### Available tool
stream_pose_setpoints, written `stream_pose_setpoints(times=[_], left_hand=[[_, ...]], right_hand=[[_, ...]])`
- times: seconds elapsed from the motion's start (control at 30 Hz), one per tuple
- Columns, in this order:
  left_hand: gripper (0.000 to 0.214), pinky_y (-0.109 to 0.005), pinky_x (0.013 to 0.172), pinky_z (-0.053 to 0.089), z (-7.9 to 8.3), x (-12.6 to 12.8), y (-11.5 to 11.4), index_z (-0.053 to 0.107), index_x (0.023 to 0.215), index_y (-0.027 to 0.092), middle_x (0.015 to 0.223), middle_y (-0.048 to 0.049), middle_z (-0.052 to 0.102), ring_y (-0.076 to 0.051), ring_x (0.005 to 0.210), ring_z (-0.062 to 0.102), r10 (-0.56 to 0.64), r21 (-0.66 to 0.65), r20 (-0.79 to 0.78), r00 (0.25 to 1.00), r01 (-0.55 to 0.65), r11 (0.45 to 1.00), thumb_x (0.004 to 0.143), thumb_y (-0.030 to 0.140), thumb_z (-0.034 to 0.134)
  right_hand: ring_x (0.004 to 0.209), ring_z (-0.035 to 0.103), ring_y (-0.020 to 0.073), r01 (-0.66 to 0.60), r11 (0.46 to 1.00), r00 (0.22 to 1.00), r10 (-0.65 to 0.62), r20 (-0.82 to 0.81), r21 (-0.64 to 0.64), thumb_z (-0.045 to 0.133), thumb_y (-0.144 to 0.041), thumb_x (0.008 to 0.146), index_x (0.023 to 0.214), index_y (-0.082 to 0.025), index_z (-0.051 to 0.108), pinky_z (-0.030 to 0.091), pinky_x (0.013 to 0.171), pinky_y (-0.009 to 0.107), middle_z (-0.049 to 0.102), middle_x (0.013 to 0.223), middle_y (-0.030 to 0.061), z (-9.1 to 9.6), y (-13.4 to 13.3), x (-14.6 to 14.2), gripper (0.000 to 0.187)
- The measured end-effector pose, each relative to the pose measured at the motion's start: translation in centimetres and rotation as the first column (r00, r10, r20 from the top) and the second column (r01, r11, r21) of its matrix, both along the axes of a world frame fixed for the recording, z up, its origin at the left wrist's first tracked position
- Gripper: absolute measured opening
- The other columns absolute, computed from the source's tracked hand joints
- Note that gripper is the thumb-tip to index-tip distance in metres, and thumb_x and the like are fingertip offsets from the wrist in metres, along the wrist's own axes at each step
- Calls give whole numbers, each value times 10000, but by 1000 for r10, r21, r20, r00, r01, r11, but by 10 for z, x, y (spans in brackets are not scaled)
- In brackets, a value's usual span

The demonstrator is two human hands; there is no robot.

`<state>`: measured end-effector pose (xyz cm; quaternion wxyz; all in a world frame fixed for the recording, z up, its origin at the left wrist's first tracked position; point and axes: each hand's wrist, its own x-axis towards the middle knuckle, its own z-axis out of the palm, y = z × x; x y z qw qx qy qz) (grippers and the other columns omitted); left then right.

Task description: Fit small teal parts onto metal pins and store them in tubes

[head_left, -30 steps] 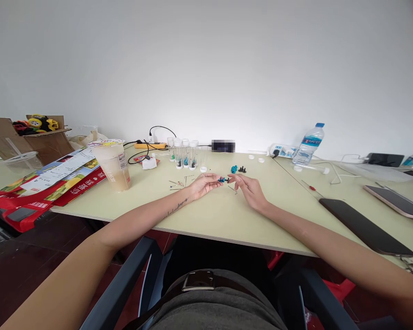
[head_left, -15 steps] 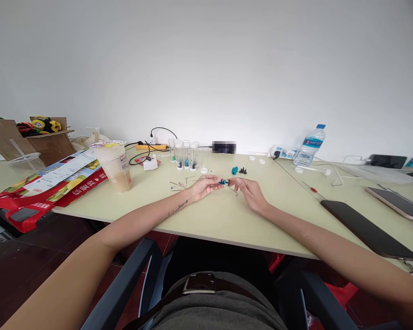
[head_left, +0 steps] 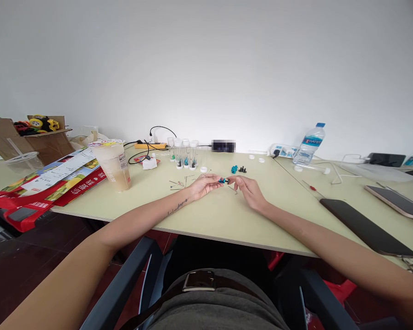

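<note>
My left hand (head_left: 205,184) and my right hand (head_left: 248,189) meet over the middle of the pale green table (head_left: 213,215). Between their fingertips sits a small blue and black part (head_left: 223,180). The left fingers pinch its left end; the right fingertips pinch its right end. A little further back lie loose blue parts (head_left: 234,169) and black parts (head_left: 242,169). Thin metal pins (head_left: 179,184) are scattered to the left of my left hand.
Several clear vials with white caps (head_left: 185,155) stand behind the hands. An iced drink cup (head_left: 114,166) stands at the left beside a red printed bag (head_left: 51,183). A water bottle (head_left: 308,144), a red screwdriver (head_left: 311,188) and two phones (head_left: 366,227) lie to the right.
The hands stay pinched on the small part; only slight finger shifts and a small camera wobble show.
</note>
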<state>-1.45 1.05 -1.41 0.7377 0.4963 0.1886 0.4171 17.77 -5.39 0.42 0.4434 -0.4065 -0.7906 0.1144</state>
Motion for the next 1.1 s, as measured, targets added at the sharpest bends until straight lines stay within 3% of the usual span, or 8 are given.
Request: stream_pose_setpoints(times=[1.1], left_hand=[[153, -198, 713, 466, 4, -1, -4, 663, 814, 69, 726, -62, 661, -105, 707, 633, 11, 27, -26, 1000, -11, 1000, 704, 173, 685]], right_hand=[[660, 567, 151, 10, 999, 1000, -10, -2, 41, 257, -479, 914, 1022, -205, 639, 443, 693, 301, 646, 856, 45, 0, 0, 0, 482]])
